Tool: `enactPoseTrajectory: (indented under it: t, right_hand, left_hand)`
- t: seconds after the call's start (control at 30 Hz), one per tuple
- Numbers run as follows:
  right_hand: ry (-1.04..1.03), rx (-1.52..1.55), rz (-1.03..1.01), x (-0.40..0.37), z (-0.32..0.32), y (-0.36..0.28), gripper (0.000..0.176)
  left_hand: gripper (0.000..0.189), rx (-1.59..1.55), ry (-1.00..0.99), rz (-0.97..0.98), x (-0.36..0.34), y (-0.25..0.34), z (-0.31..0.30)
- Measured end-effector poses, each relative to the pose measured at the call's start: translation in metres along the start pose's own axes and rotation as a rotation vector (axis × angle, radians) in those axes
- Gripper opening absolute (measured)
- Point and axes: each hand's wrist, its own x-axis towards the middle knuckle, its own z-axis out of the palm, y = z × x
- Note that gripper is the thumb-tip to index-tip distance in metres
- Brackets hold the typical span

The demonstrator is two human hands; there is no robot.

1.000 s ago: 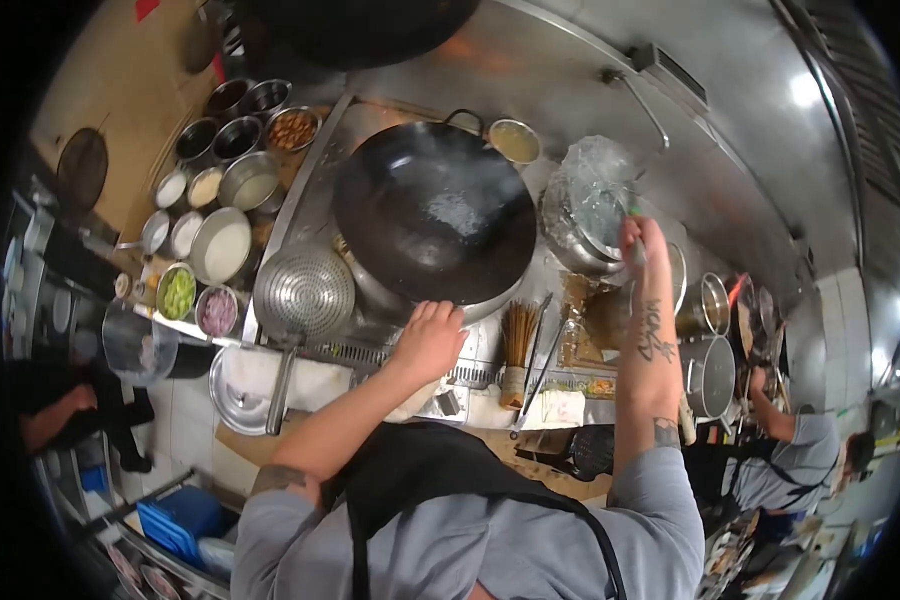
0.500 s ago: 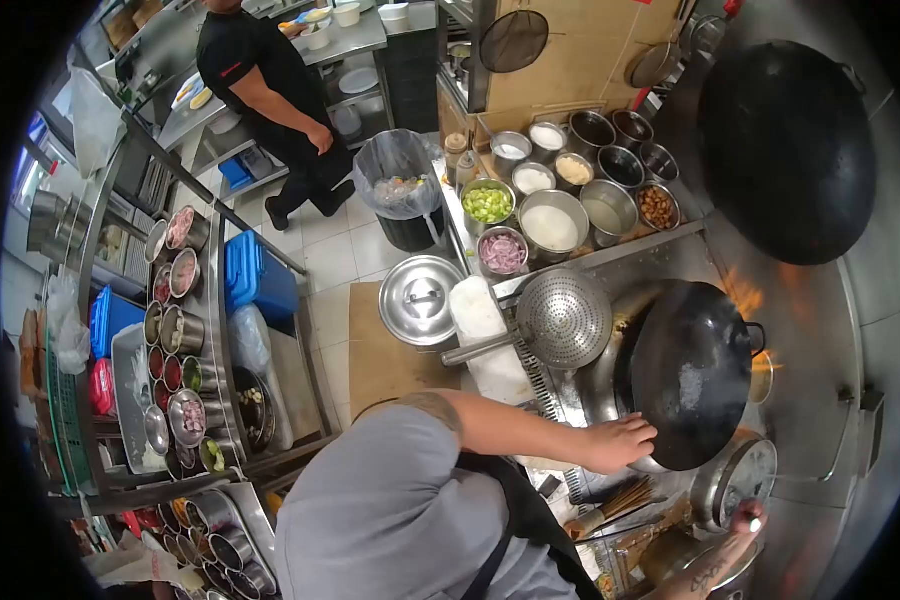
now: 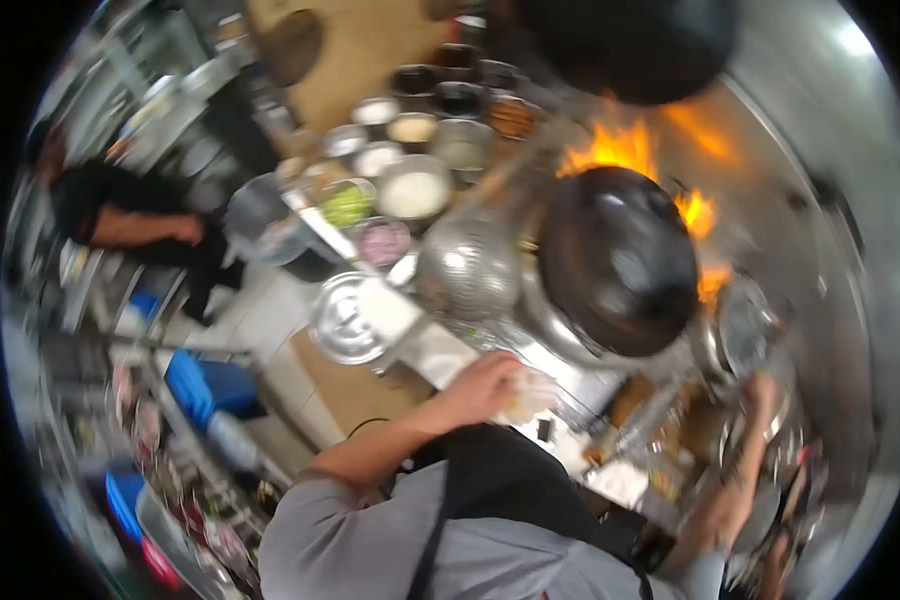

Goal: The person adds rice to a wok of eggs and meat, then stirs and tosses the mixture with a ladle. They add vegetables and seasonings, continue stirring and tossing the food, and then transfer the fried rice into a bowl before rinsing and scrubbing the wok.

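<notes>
In the head view my left hand (image 3: 482, 388) is closed on a pale, blurred cloth (image 3: 528, 396), over the near edge of the stove. My right hand (image 3: 762, 392) is closed beside a round metal pot (image 3: 745, 325); what it grips is too blurred to make out. A black wok (image 3: 620, 262) sits tilted on the burner beyond both hands, touched by neither, with orange flames (image 3: 620, 150) along its far and right sides. To the wok's left lies a perforated metal strainer (image 3: 468, 268).
Bowls of ingredients, including chopped greens (image 3: 347, 205) and sliced onion (image 3: 383, 242), stand beyond the strainer. A metal lid (image 3: 350, 318) lies left of the counter. A person in black (image 3: 135, 215) is at far left, near a lined bin (image 3: 270, 215). Another large wok (image 3: 630, 45) is at the top.
The view has turned and blurred. My left hand has left the wok's rim, moved back towards my body and now holds the pale cloth. The flames have grown larger.
</notes>
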Motion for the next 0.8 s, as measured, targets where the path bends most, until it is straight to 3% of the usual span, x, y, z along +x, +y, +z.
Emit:
enactPoseTrajectory:
  t: [0.03, 0.1, 0.13, 0.17, 0.2, 0.27, 0.37, 0.5, 0.7, 0.77, 0.8]
  right_hand:
    - [-0.124, 0.682, 0.692, 0.024, 0.052, 0.002, 0.026]
    - [-0.113, 0.372, 0.229, 0.033, 0.072, 0.013, 0.033]
    - [-0.185, 1.127, 0.561, 0.009, 0.014, -0.045, 0.034]
    - [-0.268, 1.765, 0.756, -0.014, -0.052, -0.090, 0.032]
    - [-0.450, 2.265, 0.762, -0.012, -0.051, -0.081, 0.029]
    - [-0.333, 2.910, 0.771, -0.021, -0.074, -0.084, 0.023]
    - [-0.225, 3.047, 0.561, -0.038, -0.077, -0.080, 0.015]
    - [-0.095, 2.954, 0.541, -0.069, -0.106, -0.074, 0.015]
    - [-0.198, 3.064, 0.441, -0.133, -0.198, -0.105, 0.022]
    - [-0.218, 3.097, 0.448, -0.156, -0.217, -0.125, 0.027]
    - [-0.284, 3.141, 0.391, -0.169, -0.215, -0.129, 0.039]
  left_hand:
    - [0.022, 0.043, 0.029, -0.003, 0.003, 0.010, -0.007]
    - [0.022, 0.029, 0.023, -0.009, 0.003, 0.013, -0.009]
    - [0.022, 0.015, -0.003, -0.014, 0.005, 0.015, -0.008]
    - [0.021, 0.001, -0.027, -0.019, 0.009, 0.021, -0.007]
    - [0.021, -0.013, -0.048, -0.025, 0.013, 0.024, -0.006]
    - [0.019, -0.080, -0.059, -0.022, 0.025, 0.025, 0.001]
    - [0.017, -0.220, -0.057, -0.033, 0.049, 0.030, 0.008]
    - [0.014, -0.238, -0.126, 0.097, 0.100, 0.035, 0.022]
    - [0.012, -0.319, -0.204, -0.055, 0.198, 0.004, 0.087]
    - [0.012, -0.337, -0.356, -0.193, 0.231, -0.001, 0.107]
    - [0.014, -0.411, -0.409, -0.282, 0.245, -0.009, 0.123]
